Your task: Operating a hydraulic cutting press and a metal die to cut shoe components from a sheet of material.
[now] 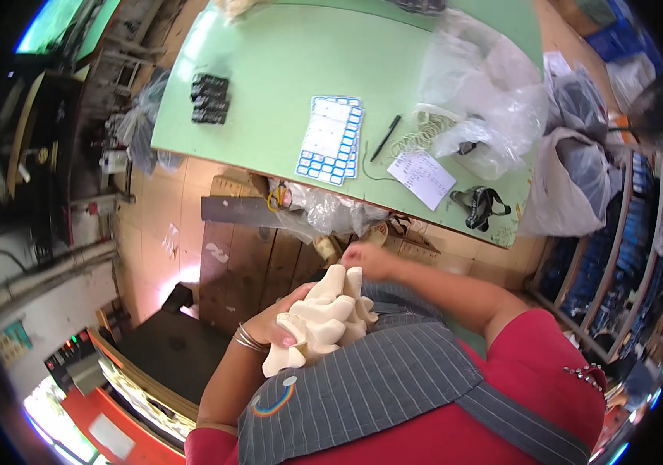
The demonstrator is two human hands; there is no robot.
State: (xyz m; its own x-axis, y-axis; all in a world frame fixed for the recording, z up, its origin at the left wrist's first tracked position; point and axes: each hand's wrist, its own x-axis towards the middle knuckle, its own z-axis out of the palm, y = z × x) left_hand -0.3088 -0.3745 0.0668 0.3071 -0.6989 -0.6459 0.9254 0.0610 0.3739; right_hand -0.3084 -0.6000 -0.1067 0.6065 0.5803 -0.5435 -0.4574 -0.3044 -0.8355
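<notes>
Against my chest, my left hand (276,322) is wrapped round the side of a bundle of cream-coloured curved pieces (324,318). They have smooth, rounded ends and lie stacked against one another; their exact kind cannot be made out. Just beyond the bundle's upper end is my right hand (370,261), blurred by motion, its fingers hard to read. Whether it holds anything does not show. The lower part of the bundle rests at the striped grey apron (370,376).
Ahead stands a green table (269,70) with black parts (210,99), blue-edged label sheets (330,139), a pen (386,138), a written paper (422,178), a black strap-like object (480,208) and clear plastic bags (479,85). Below it is a wooden bench (246,263). Shelves (618,248) stand right.
</notes>
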